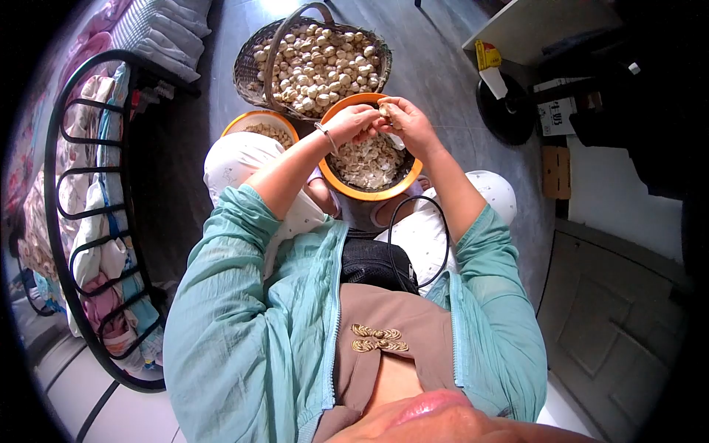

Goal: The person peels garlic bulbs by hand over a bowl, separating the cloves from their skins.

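Both hands meet above a bowl with an orange rim, which holds a heap of papery garlic skins. My right hand pinches a pale piece of garlic between thumb and fingers. Close against it, my left hand is closed with its fingers curled, and its fingertips reach toward the garlic. What lies inside the left fingers is hidden. Just beyond the hands stands a wicker basket full of whole garlic bulbs. A smaller orange-rimmed bowl with small pale pieces sits to the left.
My knees flank the bowl, and a black cable loops from a black pouch at my waist. A black metal bed frame with cloths stands left. On the right are a round black base and a grey cabinet door.
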Demonstrator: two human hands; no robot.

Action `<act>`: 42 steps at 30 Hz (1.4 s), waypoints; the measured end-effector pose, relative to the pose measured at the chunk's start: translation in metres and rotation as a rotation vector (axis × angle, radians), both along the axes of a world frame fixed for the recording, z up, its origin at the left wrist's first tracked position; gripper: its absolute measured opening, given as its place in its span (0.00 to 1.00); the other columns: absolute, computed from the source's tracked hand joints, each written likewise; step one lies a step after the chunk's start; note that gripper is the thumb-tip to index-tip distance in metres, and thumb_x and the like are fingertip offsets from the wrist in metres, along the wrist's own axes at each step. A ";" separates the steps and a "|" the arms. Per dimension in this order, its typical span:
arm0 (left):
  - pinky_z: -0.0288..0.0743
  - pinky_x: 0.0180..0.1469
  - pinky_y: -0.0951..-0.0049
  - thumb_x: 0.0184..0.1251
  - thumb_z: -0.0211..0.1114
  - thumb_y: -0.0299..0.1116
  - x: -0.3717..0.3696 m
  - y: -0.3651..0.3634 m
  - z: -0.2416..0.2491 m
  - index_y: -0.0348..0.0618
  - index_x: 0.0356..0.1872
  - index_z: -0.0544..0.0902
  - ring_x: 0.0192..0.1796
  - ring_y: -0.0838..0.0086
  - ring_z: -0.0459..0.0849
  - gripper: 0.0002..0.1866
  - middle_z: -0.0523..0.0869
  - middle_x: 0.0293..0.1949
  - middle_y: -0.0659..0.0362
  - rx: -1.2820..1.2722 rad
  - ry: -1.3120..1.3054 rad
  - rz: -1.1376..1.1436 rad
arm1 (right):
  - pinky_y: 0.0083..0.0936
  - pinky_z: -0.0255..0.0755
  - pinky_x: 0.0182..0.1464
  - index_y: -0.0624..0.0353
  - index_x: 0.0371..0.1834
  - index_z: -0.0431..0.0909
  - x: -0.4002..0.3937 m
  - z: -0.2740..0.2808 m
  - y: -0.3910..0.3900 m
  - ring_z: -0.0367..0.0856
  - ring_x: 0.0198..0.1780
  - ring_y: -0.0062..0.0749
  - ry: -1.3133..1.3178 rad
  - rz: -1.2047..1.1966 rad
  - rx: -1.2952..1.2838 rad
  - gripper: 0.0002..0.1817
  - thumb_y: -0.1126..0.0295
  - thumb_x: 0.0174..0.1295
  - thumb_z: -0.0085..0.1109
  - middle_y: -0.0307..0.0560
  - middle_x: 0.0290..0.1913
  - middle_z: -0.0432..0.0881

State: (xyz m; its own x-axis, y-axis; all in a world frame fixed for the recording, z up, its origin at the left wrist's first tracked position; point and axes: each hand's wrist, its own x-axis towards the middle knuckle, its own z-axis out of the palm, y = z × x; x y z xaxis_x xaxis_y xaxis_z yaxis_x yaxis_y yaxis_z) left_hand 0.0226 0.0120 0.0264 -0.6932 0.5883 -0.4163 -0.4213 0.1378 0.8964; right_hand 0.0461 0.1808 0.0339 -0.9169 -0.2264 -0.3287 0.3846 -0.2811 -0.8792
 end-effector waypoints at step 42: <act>0.65 0.30 0.78 0.70 0.46 0.42 0.010 0.005 -0.007 0.39 0.36 0.75 0.26 0.80 0.68 0.16 0.71 0.23 0.65 -0.077 0.578 0.044 | 0.19 0.62 0.24 0.58 0.31 0.73 0.004 -0.003 0.000 0.67 0.21 0.18 0.312 0.173 0.396 0.18 0.56 0.70 0.41 0.34 0.20 0.69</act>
